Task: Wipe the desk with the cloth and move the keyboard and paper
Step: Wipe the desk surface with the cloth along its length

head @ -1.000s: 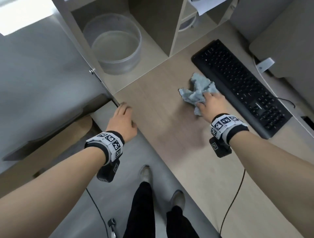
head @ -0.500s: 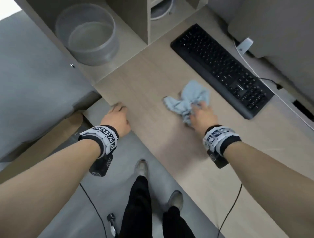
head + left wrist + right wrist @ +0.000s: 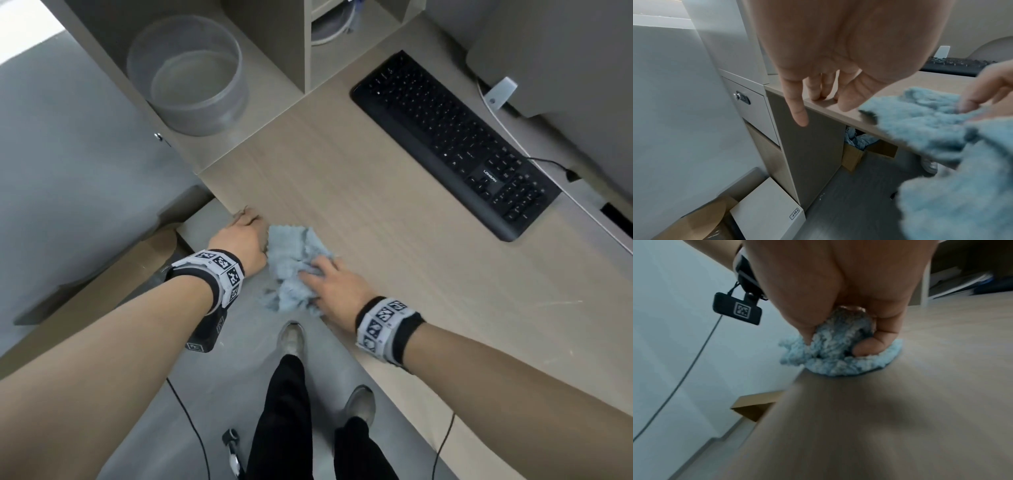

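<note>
A crumpled light-blue cloth (image 3: 291, 263) lies at the front left edge of the wooden desk (image 3: 394, 240), part of it hanging over the edge. My right hand (image 3: 325, 281) presses down on the cloth (image 3: 836, 353) with fingers curled into it. My left hand (image 3: 245, 236) rests on the desk's front left corner, its fingers (image 3: 818, 91) straight and touching the edge, right beside the cloth (image 3: 920, 123). A black keyboard (image 3: 455, 144) lies at the back right of the desk, apart from both hands. No paper is in view.
A clear round tub (image 3: 188, 75) sits in an open shelf compartment at the back left. A monitor base (image 3: 548, 58) and a cable (image 3: 544, 164) lie behind the keyboard. Cardboard boxes (image 3: 855, 155) stand under and beside the desk. My legs (image 3: 287, 411) stand in front of the desk.
My right hand has dragged the cloth from beside the keyboard toward the front left edge, up against my left hand. The left hand has stayed at the corner.
</note>
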`<move>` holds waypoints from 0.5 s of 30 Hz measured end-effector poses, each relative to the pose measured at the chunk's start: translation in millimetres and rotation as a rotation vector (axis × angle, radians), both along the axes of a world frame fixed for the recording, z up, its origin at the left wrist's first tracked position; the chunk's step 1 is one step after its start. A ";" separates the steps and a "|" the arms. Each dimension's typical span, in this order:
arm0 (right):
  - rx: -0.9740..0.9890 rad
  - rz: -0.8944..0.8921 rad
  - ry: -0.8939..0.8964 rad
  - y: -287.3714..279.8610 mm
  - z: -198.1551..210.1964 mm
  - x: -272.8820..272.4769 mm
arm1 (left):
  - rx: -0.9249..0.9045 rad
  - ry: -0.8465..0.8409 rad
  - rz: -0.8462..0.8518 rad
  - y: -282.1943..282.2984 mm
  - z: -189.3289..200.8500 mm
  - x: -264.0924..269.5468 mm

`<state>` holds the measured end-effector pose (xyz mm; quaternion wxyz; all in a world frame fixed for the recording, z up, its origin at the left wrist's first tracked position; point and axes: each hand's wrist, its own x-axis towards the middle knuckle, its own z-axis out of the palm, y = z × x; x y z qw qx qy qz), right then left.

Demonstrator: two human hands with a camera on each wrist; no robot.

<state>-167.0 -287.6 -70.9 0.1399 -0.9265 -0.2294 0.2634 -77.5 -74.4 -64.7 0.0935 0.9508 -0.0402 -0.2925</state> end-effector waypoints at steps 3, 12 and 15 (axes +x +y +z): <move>-0.058 -0.268 0.030 -58.6 0.0 17.0 | 0.014 -0.003 0.004 -0.3 -9.3 1.5; -0.337 -0.803 -0.123 -131.7 5.1 115.5 | 0.009 -0.073 -0.017 -3.1 -16.3 2.3; -0.312 -0.637 -0.122 -97.8 7.3 132.0 | 0.010 -0.044 -0.007 -3.5 -16.8 2.2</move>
